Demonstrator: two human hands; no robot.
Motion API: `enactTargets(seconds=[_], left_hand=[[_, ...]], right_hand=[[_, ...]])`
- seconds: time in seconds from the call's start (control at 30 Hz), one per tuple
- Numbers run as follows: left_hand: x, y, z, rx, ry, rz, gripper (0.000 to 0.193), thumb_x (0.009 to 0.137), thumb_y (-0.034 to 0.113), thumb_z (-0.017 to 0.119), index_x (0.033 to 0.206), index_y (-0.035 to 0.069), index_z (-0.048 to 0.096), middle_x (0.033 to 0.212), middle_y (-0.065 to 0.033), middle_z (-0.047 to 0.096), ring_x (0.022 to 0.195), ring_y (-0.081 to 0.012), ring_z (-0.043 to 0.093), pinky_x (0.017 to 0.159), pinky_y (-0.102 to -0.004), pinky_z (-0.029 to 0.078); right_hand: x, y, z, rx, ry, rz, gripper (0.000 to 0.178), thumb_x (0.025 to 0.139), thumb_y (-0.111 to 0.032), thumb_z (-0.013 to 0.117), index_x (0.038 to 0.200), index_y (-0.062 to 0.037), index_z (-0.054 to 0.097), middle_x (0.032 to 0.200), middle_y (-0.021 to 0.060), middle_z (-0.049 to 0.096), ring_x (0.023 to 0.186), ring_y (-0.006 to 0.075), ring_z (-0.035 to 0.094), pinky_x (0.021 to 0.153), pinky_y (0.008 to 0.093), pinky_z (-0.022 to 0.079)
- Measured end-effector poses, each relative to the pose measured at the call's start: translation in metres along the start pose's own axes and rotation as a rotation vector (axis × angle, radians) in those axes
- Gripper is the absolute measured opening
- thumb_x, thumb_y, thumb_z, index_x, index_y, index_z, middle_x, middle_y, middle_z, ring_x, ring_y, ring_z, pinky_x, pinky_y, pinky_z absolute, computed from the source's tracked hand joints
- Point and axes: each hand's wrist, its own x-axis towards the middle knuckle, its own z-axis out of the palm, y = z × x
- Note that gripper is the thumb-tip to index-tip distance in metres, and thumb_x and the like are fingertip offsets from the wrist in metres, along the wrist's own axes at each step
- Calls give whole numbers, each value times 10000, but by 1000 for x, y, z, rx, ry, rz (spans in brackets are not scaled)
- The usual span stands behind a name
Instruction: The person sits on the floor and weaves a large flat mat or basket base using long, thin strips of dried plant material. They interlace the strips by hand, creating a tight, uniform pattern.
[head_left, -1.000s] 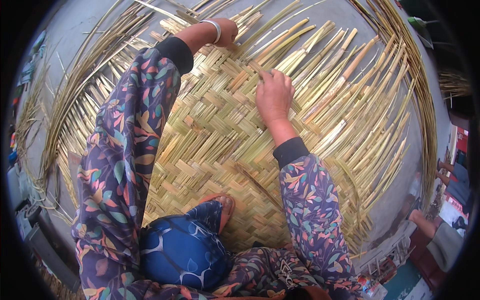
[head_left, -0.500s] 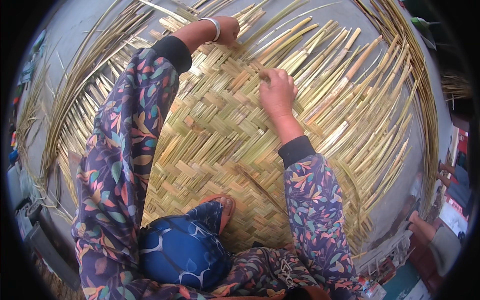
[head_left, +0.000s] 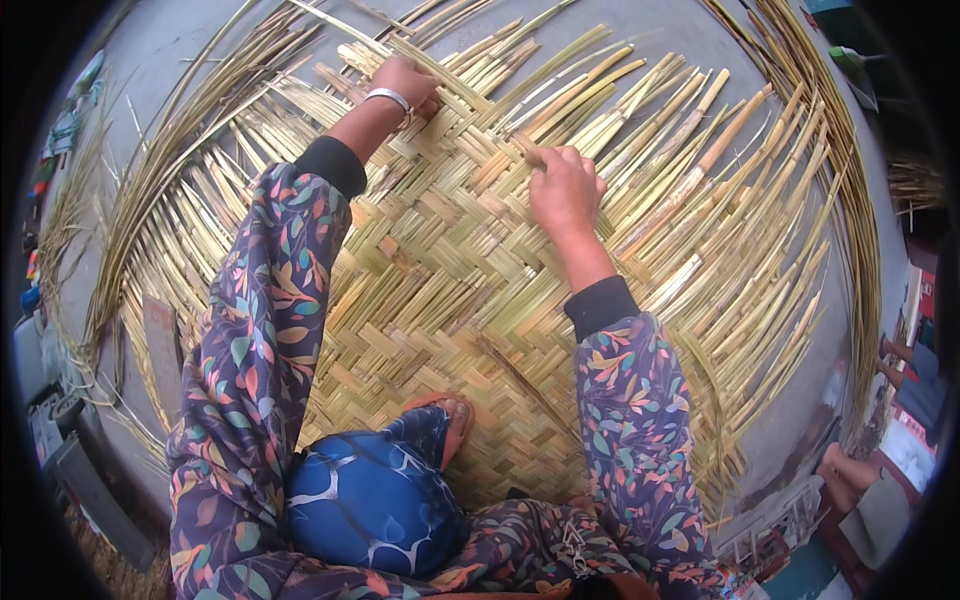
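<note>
A partly woven mat (head_left: 420, 270) of flattened reed strips in a zigzag pattern lies on the floor in front of me. At its far edge is my left hand (head_left: 405, 85), wearing a silver bangle (head_left: 390, 98). Its fingers are curled down among the loose strip ends, and the fingertips are hidden. A long reed strip (head_left: 445, 75) slants across the weave just right of that hand. Nearer and to the right, my right hand (head_left: 567, 190) is closed, thumb and forefinger pinched at the strip's lower end against the mat.
Unwoven reed ends (head_left: 690, 170) fan out on the right, and more reed ends (head_left: 185, 225) spread on the left. Long bundles of thin stalks (head_left: 850, 170) curve along both sides on the grey floor (head_left: 640, 30). My sandalled foot (head_left: 455, 420) rests on the mat. Another person's legs (head_left: 850, 470) show at the right.
My left hand has moved left and slightly nearer, uncovering the slanting reed strip. My right hand has shifted a little to the right and nearer, still pinched.
</note>
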Motion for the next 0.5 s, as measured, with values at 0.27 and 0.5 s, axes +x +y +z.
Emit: enactTargets(seconds=[0.27, 0.5], left_hand=[[3, -8, 21, -762, 80, -133, 399, 801, 78, 666, 1123, -78, 490, 891, -152, 609, 717, -212, 641, 552, -262, 528], [-3, -9, 33, -767, 238, 14, 232, 778, 75, 673, 958, 9, 542, 749, -57, 578, 568, -131, 574, 479, -230, 454]], right_hand=[[23, -4, -5, 63, 89, -6, 180, 810, -119, 551, 962, -100, 644, 973, 100, 626, 912, 292, 599, 804, 411, 463], [58, -2, -7, 688, -179, 269, 359, 832, -49, 517, 1182, 33, 514, 922, 133, 630, 721, 202, 663, 593, 278, 501]])
